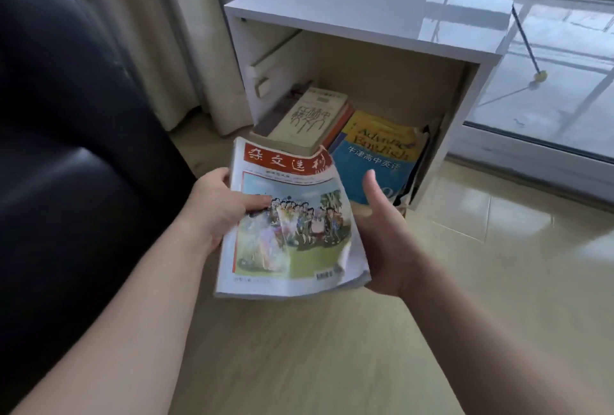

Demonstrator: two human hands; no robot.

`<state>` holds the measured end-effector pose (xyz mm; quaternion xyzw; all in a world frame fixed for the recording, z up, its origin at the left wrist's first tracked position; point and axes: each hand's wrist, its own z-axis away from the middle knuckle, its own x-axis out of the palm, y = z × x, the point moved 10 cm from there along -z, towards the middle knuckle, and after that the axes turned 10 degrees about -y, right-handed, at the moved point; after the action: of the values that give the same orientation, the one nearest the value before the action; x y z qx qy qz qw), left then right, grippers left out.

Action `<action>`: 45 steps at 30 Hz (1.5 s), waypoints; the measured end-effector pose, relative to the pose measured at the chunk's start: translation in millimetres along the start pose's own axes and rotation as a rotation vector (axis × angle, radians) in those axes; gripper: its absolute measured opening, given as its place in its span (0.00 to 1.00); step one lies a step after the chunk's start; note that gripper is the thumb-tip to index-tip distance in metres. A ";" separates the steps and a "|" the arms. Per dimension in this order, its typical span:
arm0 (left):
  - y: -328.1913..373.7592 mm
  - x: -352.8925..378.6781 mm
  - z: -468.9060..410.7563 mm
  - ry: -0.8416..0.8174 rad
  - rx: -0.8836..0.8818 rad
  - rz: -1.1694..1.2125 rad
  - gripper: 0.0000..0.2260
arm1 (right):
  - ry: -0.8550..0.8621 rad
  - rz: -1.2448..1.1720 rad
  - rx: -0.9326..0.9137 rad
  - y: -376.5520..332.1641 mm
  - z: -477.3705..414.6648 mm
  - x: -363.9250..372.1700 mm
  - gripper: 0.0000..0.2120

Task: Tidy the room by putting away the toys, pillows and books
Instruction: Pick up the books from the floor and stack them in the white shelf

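I hold a thin magazine point(292, 225) with a red title band and a cartoon crowd on its cover, just in front of the open white cabinet point(362, 12). My left hand point(219, 208) grips its left edge, thumb on the cover. My right hand point(385, 242) supports it from under the right edge, thumb pointing up. Inside the cabinet lie a cream book point(309, 119) on top of a stack and a blue and yellow English textbook point(378, 155) to its right.
A black leather sofa point(66, 149) fills the left side. Cream curtains point(149, 32) hang behind it. A glass sliding door point(548, 82) stands to the right of the cabinet. The floor point(465, 281) is glossy beige tile.
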<state>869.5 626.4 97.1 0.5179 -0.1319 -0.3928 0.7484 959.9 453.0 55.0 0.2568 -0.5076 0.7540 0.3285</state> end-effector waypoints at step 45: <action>-99.4 -153.4 233.8 0.538 0.147 0.250 0.07 | 0.004 0.999 -0.327 85.1 -85.1 198.9 0.22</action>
<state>582.6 565.2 142.1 0.6357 -0.0200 -0.1358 0.7596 761.2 556.2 117.5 -0.0726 -0.6785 0.7302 -0.0340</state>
